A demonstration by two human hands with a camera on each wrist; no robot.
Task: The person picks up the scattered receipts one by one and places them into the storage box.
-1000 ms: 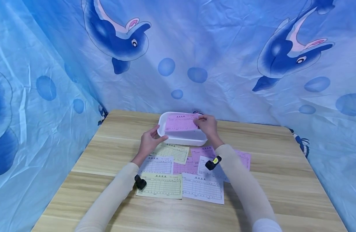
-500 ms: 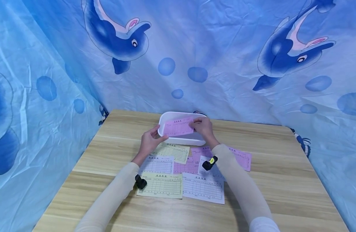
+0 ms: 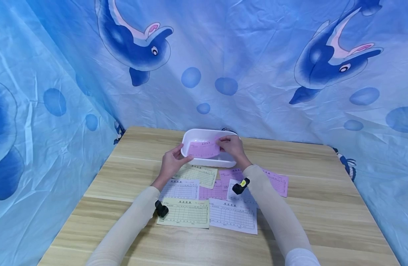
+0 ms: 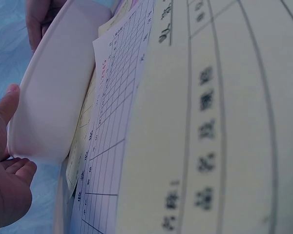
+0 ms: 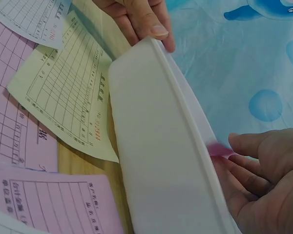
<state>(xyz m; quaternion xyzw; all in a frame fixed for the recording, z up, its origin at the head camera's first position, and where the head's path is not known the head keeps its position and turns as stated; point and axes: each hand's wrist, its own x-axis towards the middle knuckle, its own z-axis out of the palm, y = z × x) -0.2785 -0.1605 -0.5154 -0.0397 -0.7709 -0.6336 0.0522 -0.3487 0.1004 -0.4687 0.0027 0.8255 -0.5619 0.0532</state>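
Two pale sleeves [image 3: 130, 221] come in over the near side of the wooden table [image 3: 330, 199], and each one has a small black box [image 3: 162, 209] near the wrist. Closest to you on the wood, a yellow form [image 3: 183, 213] lies on the left, with a big white form [image 3: 233, 218] beside it on the right. Behind those you have a second white form [image 3: 180, 189] on the left, a partly hidden pink form [image 3: 212, 192] in the middle, and a third white form [image 3: 232, 192] on the right. One more pink sheet [image 3: 279, 182] sticks out past your right sleeve. A second yellow form [image 3: 200, 175] lies just in front of the white tray [image 3: 213, 162].

Your left hand [image 3: 171, 161] holds the left end of the tray, with the thumb at the rim. Your right hand [image 3: 232, 145] pinches the right end of a pink slip [image 3: 204, 149]. That slip is inside the tray, nearer its left end; you cannot tell if it touches the bottom.

Farthest away hangs a blue cloth [image 3: 257, 114] with dolphins [image 3: 140, 40] and round bubbles [image 3: 191, 77] on it.
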